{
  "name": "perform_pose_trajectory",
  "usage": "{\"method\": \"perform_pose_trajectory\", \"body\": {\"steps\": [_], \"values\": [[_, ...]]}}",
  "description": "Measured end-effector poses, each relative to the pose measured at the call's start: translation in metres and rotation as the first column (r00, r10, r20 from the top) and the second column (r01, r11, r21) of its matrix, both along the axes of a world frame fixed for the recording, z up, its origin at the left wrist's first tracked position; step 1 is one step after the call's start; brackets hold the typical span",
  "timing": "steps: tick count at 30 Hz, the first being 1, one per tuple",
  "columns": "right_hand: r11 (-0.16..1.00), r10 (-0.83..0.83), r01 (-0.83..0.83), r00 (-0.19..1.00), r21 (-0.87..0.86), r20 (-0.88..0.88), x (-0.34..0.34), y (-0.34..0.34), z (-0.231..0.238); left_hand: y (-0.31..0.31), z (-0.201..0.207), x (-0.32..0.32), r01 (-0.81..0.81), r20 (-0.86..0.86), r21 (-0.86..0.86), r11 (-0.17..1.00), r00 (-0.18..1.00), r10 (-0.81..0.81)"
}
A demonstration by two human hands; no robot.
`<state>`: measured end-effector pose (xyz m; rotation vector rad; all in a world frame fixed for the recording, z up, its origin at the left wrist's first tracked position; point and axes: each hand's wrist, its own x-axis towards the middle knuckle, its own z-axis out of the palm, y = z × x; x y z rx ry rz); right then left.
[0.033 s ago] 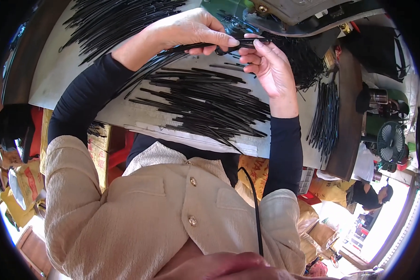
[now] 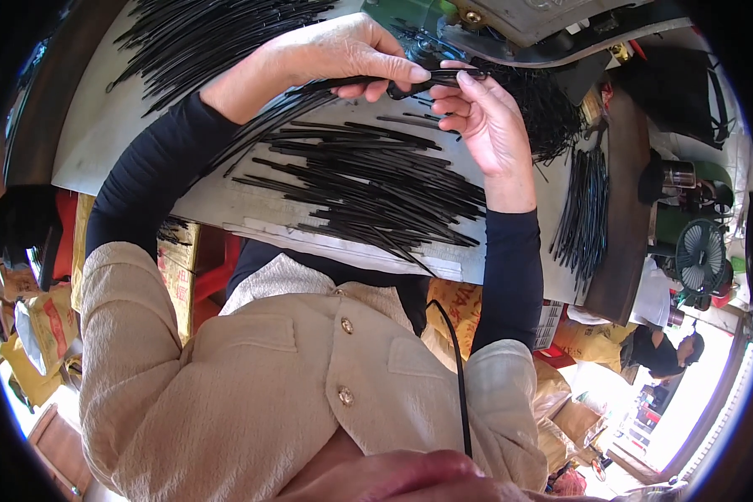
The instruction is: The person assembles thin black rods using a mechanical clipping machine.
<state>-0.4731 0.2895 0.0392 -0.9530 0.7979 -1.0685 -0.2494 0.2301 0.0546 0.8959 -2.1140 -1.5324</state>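
Near the top middle, both my hands meet over one thin black cord (image 2: 406, 87), bent into a loop; its exact kind cannot be made out. My left hand (image 2: 364, 63) is closed, pinching it between thumb and fingers. My right hand (image 2: 481, 113) grips its other part by thumb and index finger, with the remaining fingers loosely curled. Beneath my left wrist runs a bunch of black cords (image 2: 276, 121), partly hidden by the arm. Closer to me, a loose pile of thin black strips (image 2: 368, 180) lies on the pale tabletop (image 2: 201, 205).
Long black cords (image 2: 201, 42) cover the far left of the table. A tangled black heap (image 2: 552, 117) lies right of my right hand, and another bundle (image 2: 581, 213) hangs at the right edge. Beyond are a green machine (image 2: 406, 21), a fan (image 2: 701, 255) and another person (image 2: 657, 350).
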Motion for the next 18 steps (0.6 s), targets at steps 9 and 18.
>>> {"method": "perform_pose_trajectory", "body": {"steps": [9,18], "values": [[0.957,-0.270,0.275,0.961,-0.089,0.068,-0.002,-0.003,-0.004,-0.026,-0.015,0.013,-0.169,-0.123,-0.015,0.986,0.979,0.166],[0.942,-0.319,0.323,0.946,-0.095,0.050,-0.005,-0.004,-0.005,-0.022,-0.017,0.003,-0.243,-0.123,0.079,0.967,0.960,0.251]]}}
